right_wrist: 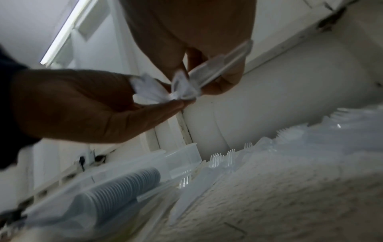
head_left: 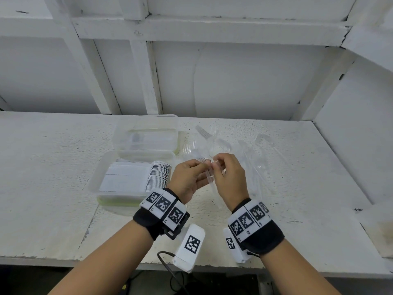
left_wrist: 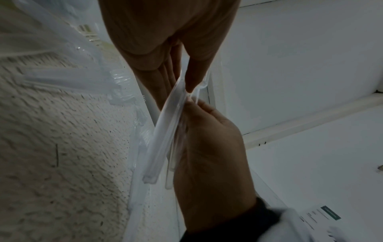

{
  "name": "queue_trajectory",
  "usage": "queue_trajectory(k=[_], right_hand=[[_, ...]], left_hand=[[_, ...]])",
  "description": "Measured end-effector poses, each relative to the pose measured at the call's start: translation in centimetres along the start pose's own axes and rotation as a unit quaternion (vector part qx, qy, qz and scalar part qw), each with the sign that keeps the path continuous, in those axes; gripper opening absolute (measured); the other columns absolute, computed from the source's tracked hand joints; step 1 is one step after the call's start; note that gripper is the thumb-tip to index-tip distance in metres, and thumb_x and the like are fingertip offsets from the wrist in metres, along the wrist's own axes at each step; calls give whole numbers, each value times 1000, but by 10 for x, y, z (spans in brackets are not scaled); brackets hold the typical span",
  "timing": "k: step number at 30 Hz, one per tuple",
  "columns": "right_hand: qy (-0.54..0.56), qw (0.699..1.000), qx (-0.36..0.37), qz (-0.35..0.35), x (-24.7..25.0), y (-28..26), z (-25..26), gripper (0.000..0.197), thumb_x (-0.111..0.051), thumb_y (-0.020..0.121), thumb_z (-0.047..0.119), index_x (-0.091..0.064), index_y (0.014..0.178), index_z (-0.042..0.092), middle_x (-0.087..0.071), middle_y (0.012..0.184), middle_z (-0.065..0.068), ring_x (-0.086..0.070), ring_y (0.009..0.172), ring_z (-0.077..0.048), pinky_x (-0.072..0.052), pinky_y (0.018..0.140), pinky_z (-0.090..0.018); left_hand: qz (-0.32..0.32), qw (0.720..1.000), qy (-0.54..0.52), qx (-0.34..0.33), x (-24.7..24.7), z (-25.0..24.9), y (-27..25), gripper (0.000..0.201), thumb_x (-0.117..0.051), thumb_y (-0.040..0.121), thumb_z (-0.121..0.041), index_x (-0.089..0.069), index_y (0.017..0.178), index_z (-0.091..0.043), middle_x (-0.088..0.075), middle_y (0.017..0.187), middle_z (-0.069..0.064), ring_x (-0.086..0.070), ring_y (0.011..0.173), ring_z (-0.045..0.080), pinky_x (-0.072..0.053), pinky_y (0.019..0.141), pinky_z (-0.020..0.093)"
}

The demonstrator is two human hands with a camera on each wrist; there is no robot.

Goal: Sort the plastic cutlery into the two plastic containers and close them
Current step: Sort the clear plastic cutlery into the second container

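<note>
Clear plastic everywhere on this white worktop (head_left: pixel 63 220). Both hands are up in the middle, meeting over a small bundle of see-through cutlery (head_left: pixel 207 173). The left hand (head_left: pixel 188 179) has its fingers curled round the handles, and the right hand (head_left: pixel 228 177) pinches the top end of the same bundle with thumb and fingertips. From the wrist views it looks like a few pieces stacked together, can't tell exactly how many. The near container (head_left: pixel 119 194) sits just left of the left hand, open, with a neat row of stacked spoons inside. The far container (head_left: pixel 146 124) is right behind it, touching, with something pale in it. Loose forks and other clear pieces (head_left: pixel 214 143) lie scattered on the worktop beyond and to the right of the hands.
</note>
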State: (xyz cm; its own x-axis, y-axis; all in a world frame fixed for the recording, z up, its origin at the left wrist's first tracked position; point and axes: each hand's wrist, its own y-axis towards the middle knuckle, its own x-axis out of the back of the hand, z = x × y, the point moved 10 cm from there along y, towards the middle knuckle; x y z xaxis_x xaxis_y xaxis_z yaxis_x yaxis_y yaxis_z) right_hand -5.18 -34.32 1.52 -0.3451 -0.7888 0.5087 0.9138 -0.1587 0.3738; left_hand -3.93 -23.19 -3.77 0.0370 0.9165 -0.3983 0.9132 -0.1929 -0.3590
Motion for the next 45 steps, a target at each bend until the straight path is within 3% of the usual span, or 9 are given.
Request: queue_trajectory(k=[10,16,19,22,24,29,34,38,45], right_hand=[[17,998,24,54,-6,-10,9,16,-54,92,12,-66,102,15,-58,90,17,-54,88,-6,-37,76,-6],[59,997,-19,44,5,-6,1,19,-50,94,9,-62,109,8,-62,95,5,-59,88,-7,-47,79,-11],[73,995,-61,40,6,-4,-7,27,-44,96,9,-58,119,10,-61,98,1,-58,88,-11,-51,86,-28],[97,989,-83,68,-4,-8,-10,30,-38,98,10,-45,127,15,-52,74,6,-49,64,-4,-43,64,-11],[100,988,-80,84,-10,-10,-8,28,-40,98,14,-45,126,15,-48,68,8,-46,58,-2,-40,56,-10],[78,995,-35,56,-11,-6,-2,25,-49,95,17,-57,119,13,-56,93,3,-53,81,-7,-41,66,-7],[33,999,16,16,-12,-10,2,29,-52,93,16,-62,120,12,-42,106,2,-50,96,-12,-42,82,-13],[28,998,53,-3,-9,-11,8,38,-47,89,28,-64,118,10,-41,105,1,-48,97,-12,-36,83,-1],[-19,991,37,127,-24,-5,15,45,-53,93,28,-45,137,21,-39,105,-1,-48,87,-11,-44,79,-20]], left_hand=[[-7,1000,21,2,10,-4,-1,19,-56,90,-4,-58,71,-2,-71,68,8,-70,64,16,-57,59,23],[-13,1000,27,3,13,-5,-1,9,-60,88,-5,-62,88,4,-72,81,12,-71,71,17,-58,62,25],[-19,1000,14,3,13,-6,1,7,-60,87,-3,-63,87,3,-72,81,12,-71,72,18,-59,64,26],[-19,1000,9,-1,13,-9,1,6,-60,88,-4,-63,89,2,-71,86,13,-71,74,18,-59,67,26],[-13,1000,10,-4,11,-10,2,6,-60,88,-4,-63,87,1,-71,87,14,-71,76,20,-59,69,27],[3,1000,-5,-8,7,-13,3,9,-59,88,-4,-62,90,5,-69,93,17,-71,79,22,-59,71,29],[22,1000,-2,-6,4,-13,0,14,-55,90,-5,-61,96,6,-70,80,11,-70,68,16,-57,62,23],[37,999,-1,14,3,-11,0,16,-57,90,-8,-63,97,5,-69,91,15,-70,76,18,-58,68,24],[4,1000,2,23,8,-22,3,10,-59,89,-9,-63,82,-4,-71,69,6,-68,59,12,-55,55,20]])
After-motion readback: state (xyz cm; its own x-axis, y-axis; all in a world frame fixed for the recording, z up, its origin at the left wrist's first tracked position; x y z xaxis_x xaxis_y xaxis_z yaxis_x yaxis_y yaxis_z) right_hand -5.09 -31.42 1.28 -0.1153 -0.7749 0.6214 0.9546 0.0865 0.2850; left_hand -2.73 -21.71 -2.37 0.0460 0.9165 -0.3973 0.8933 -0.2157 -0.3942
